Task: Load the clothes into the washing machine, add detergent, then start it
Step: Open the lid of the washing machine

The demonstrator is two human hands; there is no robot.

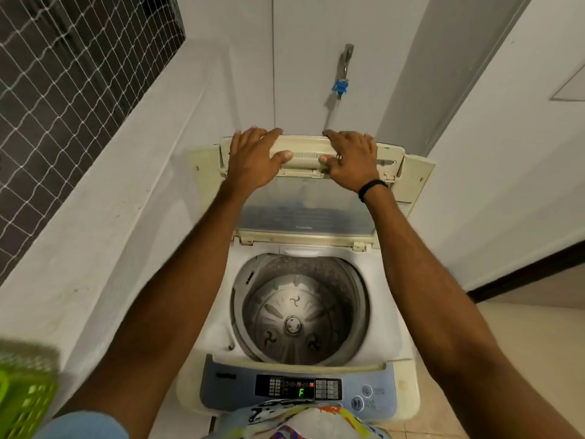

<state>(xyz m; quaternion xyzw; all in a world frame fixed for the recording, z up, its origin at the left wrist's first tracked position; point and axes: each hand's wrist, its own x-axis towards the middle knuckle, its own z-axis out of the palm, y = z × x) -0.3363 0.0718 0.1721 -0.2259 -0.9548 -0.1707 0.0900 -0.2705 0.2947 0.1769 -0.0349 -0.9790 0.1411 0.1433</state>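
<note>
A white top-loading washing machine stands below me with its folding lid raised and folded at the back. My left hand and my right hand both grip the lid's cream top edge, thumbs toward me. The steel drum is bare, with only the pulsator at its bottom. On the blue control panel a green "F" glows. No clothes lie inside the drum and no detergent shows.
A green plastic basket sits at the lower left. A tap with a blue hose connector hangs on the wall behind the machine. A netted window is on the left wall. Tiled floor lies to the right.
</note>
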